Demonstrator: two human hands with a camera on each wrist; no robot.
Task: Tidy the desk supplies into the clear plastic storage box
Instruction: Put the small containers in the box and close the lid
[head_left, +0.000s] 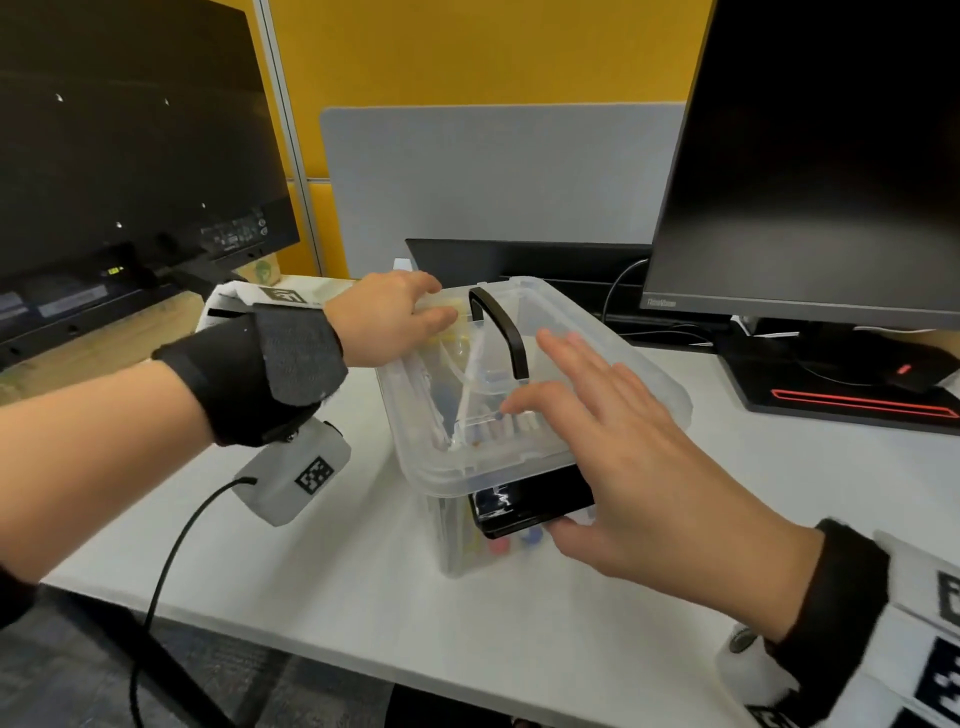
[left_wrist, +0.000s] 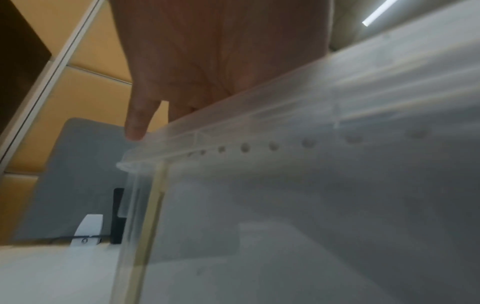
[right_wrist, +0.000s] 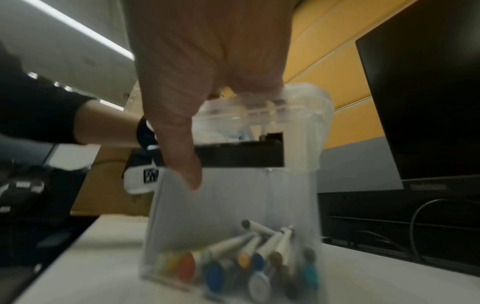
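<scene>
Well, the box (head_left: 452, 540) sits on the table (head_left: 311, 571), markers (right_wrist: 246, 257) inside, lid (head_left: 613, 374) on. Left hand (head_left: 384, 317) lies flat on its far corner; right hand (head_left: 649, 467) spreads over the near end, thumb under the latch (head_left: 530, 501). Best press evenly, then snap it shut.

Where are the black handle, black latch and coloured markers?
black handle (head_left: 506, 327), head view, on its curved bar.
black latch (right_wrist: 239, 157), right wrist view, on its flat front.
coloured markers (right_wrist: 257, 259), right wrist view, on a blue cap.

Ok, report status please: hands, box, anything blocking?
Left hand on lid, far corner. Right hand open over lid, thumb at black latch. Markers inside box. Nothing blocking.
</scene>
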